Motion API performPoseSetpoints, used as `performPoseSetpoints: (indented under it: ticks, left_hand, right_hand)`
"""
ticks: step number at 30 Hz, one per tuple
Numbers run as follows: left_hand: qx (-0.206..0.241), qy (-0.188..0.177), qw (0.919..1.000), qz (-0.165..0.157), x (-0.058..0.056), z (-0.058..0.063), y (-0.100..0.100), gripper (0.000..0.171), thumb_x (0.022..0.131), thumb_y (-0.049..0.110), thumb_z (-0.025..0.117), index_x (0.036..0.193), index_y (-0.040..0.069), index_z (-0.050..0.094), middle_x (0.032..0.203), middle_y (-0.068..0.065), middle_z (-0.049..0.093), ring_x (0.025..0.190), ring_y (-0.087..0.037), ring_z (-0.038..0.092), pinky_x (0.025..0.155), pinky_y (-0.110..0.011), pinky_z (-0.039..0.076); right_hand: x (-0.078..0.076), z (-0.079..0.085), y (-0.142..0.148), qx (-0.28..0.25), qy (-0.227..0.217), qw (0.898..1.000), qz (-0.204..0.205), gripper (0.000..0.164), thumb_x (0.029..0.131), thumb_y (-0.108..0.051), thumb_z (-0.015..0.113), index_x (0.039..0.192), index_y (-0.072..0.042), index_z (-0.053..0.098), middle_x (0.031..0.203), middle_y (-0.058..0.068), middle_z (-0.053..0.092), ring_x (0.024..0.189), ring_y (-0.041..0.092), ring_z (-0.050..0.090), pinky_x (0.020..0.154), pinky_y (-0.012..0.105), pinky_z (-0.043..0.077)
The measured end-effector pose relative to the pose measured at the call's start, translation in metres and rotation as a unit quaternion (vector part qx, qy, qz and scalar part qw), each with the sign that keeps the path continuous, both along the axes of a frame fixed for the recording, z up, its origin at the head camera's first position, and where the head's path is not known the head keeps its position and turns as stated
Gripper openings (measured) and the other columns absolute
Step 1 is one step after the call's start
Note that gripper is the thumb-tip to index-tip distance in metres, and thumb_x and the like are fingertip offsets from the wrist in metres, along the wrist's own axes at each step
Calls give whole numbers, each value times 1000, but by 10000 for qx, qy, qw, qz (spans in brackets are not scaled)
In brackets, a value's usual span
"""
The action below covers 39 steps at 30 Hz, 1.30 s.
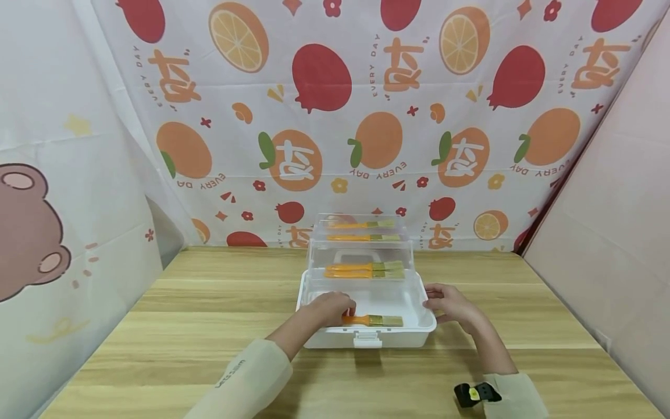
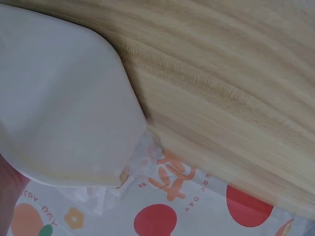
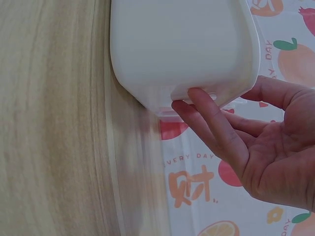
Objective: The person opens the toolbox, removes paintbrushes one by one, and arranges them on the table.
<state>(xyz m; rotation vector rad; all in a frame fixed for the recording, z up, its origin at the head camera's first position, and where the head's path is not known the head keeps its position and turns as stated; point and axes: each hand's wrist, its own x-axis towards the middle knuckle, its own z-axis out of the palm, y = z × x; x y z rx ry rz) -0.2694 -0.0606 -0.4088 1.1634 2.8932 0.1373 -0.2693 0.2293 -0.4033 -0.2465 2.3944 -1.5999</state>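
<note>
A white plastic storage box with clear folding trays stands open on the wooden table. My left hand reaches over the box's near left corner and holds the orange handle of a paintbrush. That brush lies along the inside of the front wall, bristles to the right. At the box's right side, my right hand grips the rim; its fingers press the outer wall in the right wrist view. In the left wrist view the box's side hides most of the left hand.
Several orange-handled paintbrushes lie in the raised trays, bristles to the right. A latch sits on the box's front. Behind the table hangs a fruit-print cloth, with pale cloths at both sides.
</note>
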Motion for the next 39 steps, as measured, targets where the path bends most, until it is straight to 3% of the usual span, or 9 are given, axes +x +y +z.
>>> performPoseSetpoints:
  ticks: [14,32,39]
  left_hand:
    - [-142,-31,9995,287,5,7,-3,15,76,-2,65,80,13,64,73,4,56,67,-11,51,59,-25,42]
    - [9,132,9995,282,14,28,-12,20,69,-6,68,77,13,64,68,5,53,63,-11,49,53,-25,41]
    - [-32,121,9988,473,21,40,-18,20,70,-4,69,79,14,65,69,5,53,63,-12,49,54,-26,41]
  right_hand:
    - [-2,-1,-1,-81,-52,10000,20,46,88,-2,53,130,12,38,119,26,50,100,34,54,70,44,52]
    - [3,2,1,34,-10,10000,-11,47,88,-2,53,130,13,36,121,28,47,100,34,54,69,44,52]
    - [2,0,0,19,-26,10000,-73,46,88,-1,54,129,12,39,119,27,49,99,32,55,69,44,52]
